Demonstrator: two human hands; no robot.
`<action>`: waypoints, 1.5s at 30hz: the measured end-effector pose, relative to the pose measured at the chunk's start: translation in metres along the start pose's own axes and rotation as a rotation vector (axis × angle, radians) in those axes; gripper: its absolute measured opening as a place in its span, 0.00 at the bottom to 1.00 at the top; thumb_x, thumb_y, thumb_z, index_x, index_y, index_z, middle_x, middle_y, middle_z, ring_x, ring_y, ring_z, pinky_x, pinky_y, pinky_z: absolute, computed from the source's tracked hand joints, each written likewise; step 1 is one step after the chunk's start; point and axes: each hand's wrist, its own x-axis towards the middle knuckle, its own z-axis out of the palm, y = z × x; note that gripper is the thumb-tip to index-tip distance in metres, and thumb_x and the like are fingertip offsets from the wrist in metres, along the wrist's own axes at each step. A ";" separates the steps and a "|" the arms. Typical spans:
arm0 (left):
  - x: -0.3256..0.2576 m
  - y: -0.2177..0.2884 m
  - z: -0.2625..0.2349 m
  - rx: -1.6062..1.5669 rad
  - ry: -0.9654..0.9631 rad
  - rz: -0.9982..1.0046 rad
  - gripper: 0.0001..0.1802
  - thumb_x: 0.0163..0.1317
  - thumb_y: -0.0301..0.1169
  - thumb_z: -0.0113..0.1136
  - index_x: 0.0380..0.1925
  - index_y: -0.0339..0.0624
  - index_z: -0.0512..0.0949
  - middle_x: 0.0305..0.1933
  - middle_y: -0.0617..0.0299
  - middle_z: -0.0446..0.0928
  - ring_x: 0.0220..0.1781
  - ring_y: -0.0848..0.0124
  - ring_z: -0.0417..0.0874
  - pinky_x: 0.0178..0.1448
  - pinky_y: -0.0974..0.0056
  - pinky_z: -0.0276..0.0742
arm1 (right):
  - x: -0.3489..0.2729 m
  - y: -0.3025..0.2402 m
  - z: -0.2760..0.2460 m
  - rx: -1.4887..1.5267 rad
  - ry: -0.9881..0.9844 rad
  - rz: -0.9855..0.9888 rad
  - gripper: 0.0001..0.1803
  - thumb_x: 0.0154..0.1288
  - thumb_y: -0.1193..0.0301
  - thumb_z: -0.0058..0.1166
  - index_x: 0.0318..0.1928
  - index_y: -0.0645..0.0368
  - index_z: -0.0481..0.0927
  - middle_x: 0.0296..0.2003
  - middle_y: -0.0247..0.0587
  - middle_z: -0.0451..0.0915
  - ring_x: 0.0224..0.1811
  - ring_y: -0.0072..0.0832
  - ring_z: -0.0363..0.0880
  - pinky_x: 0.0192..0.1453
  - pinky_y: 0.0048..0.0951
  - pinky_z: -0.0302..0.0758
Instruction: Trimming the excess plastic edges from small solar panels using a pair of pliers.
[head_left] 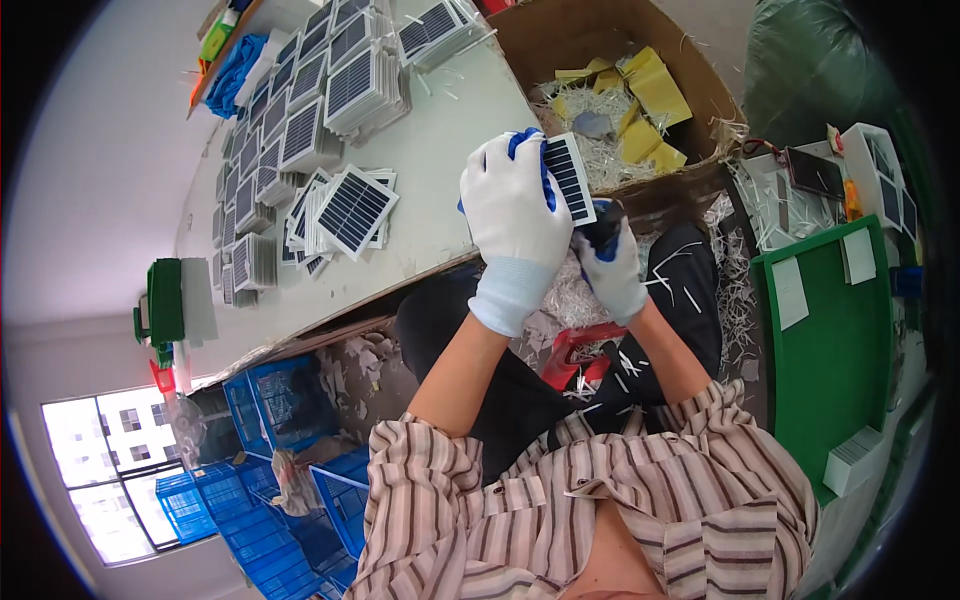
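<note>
In white gloves with blue palms, my two hands come together over my lap, beside the table edge. My left hand (515,205) is closed on a small solar panel (571,180), dark cells with a white border, held tilted by its left side. At the panel's lower corner is my right hand (612,268), its fingers curled around something dark that I cannot make out. On the white table (435,150) to the left lies a loose pile of similar panels (355,212), with many neat stacks (355,90) behind it.
A cardboard box (540,35) beyond my hands holds white strips and yellow pieces (655,90). To the right stands a green tray (825,330); blue crates (235,515) are at lower left. White strips lie on my legs and around a red plastic object (580,352).
</note>
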 end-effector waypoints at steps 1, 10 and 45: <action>0.000 0.001 0.001 -0.009 -0.026 -0.013 0.16 0.49 0.24 0.57 0.41 0.41 0.76 0.45 0.54 0.73 0.51 0.55 0.72 0.55 0.55 0.67 | 0.009 0.020 0.014 0.003 0.000 0.000 0.16 0.63 0.73 0.53 0.51 0.60 0.70 0.43 0.41 0.79 0.44 0.28 0.78 0.51 0.28 0.75; 0.000 -0.005 0.007 -0.172 -0.078 0.060 0.19 0.48 0.24 0.56 0.44 0.39 0.76 0.47 0.51 0.73 0.53 0.53 0.71 0.58 0.53 0.66 | 0.111 0.095 0.043 0.818 -0.055 0.291 0.21 0.55 0.75 0.61 0.47 0.61 0.68 0.36 0.38 0.79 0.35 0.24 0.79 0.39 0.26 0.76; -0.019 -0.032 -0.048 -0.011 -0.231 0.374 0.24 0.46 0.25 0.63 0.48 0.41 0.76 0.52 0.50 0.75 0.53 0.53 0.76 0.58 0.56 0.71 | -0.031 -0.007 -0.348 -1.165 0.223 0.504 0.19 0.55 0.61 0.62 0.39 0.62 0.74 0.24 0.42 0.78 0.20 0.29 0.76 0.25 0.31 0.75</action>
